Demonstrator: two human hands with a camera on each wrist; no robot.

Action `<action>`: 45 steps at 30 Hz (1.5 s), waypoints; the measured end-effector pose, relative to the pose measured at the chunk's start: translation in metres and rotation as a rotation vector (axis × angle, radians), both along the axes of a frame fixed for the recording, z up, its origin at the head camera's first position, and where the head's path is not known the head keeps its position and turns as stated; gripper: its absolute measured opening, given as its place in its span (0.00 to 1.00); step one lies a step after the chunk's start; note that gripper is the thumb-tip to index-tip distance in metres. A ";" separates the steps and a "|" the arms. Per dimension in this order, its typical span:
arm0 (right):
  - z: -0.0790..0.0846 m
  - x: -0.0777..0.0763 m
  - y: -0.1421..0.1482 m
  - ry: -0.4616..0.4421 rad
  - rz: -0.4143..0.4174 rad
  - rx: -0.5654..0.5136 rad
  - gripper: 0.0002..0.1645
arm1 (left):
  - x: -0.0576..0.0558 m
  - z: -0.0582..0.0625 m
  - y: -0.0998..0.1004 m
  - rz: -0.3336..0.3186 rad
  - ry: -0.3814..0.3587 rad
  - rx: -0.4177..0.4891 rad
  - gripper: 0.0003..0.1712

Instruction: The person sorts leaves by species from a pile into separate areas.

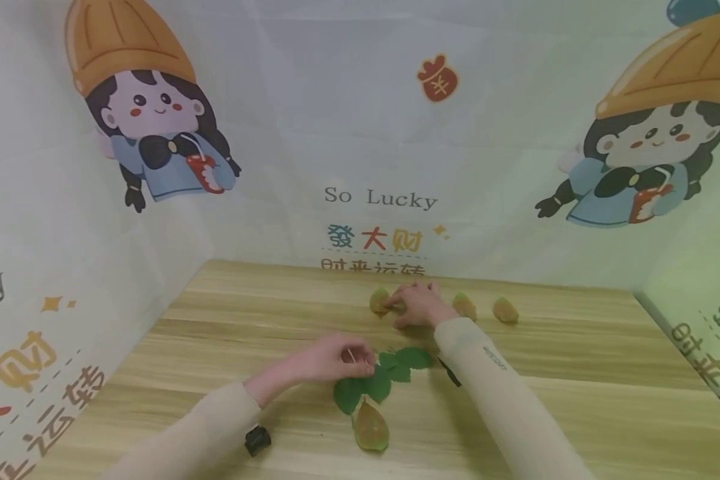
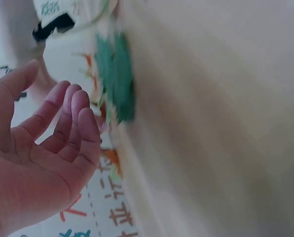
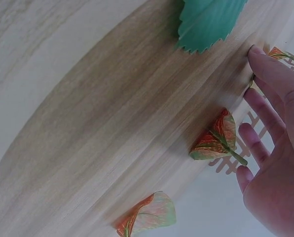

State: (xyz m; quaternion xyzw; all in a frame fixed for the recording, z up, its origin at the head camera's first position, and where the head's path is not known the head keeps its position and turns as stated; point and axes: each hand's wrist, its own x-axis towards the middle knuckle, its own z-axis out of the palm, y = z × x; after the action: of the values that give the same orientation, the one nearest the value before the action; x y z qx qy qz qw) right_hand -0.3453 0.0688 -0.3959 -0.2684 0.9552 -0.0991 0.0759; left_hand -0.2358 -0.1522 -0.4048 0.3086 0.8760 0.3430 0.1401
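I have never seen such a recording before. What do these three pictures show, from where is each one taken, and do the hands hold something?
There is no machine here: a person works with two bare hands. The wide picture comes from a camera on the head, looking forward and down; the other two come from cameras on the wrists, so the scene looks tilted there.

On the wooden table lie green leaves and, nearer the person, one orange-and-green piece. Similar leaf-like pieces lie in a row along the far side. Behind is a printed sheet.

The left hand is by the green leaves, its palm open and empty. The right hand is at the far row; whether its fingertips pinch something, I cannot tell.
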 end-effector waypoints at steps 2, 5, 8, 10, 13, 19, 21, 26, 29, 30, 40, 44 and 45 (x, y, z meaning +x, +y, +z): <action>0.000 -0.001 0.000 0.007 0.003 0.000 0.30 | 0.010 -0.003 0.000 -0.019 -0.021 0.012 0.13; 0.000 -0.001 0.000 0.009 0.002 -0.004 0.30 | 0.021 -0.008 -0.001 -0.028 -0.049 0.010 0.17; 0.000 -0.001 0.000 0.005 0.002 -0.006 0.30 | 0.029 -0.011 -0.001 -0.031 -0.049 -0.014 0.20; 0.000 -0.001 0.001 0.003 0.002 -0.005 0.30 | 0.033 -0.012 0.000 -0.037 -0.040 -0.034 0.22; 0.001 0.000 0.003 0.006 0.004 -0.001 0.30 | 0.037 -0.014 0.003 -0.062 -0.006 -0.051 0.23; 0.003 0.001 0.005 0.012 0.006 0.008 0.29 | 0.040 -0.015 0.008 -0.104 0.030 -0.052 0.12; 0.003 0.002 0.005 0.016 0.006 0.013 0.29 | 0.040 -0.015 0.008 -0.108 0.037 -0.053 0.09; 0.003 0.002 0.003 0.015 -0.003 0.019 0.30 | 0.036 -0.012 0.008 -0.106 0.046 -0.023 0.05; 0.002 0.001 0.002 0.017 0.000 0.025 0.30 | 0.031 -0.007 0.006 -0.086 0.041 -0.008 0.04; 0.002 0.001 0.001 0.018 0.002 0.024 0.30 | 0.028 -0.006 0.005 -0.078 0.042 -0.006 0.04; -0.001 -0.001 0.001 0.018 0.011 0.023 0.29 | -0.012 0.008 -0.017 0.060 0.061 0.063 0.07; -0.002 -0.002 0.000 0.013 0.008 0.023 0.29 | -0.028 0.013 -0.022 0.089 0.104 0.088 0.15; -0.002 -0.002 0.000 0.011 0.007 0.023 0.29 | -0.032 0.014 -0.023 0.100 0.113 0.086 0.17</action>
State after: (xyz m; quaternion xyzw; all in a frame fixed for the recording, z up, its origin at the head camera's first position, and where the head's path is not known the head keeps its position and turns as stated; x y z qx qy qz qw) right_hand -0.3472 0.0685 -0.3975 -0.2715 0.9557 -0.0862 0.0741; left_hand -0.2674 -0.1753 -0.3910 0.2892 0.8813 0.3691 0.0599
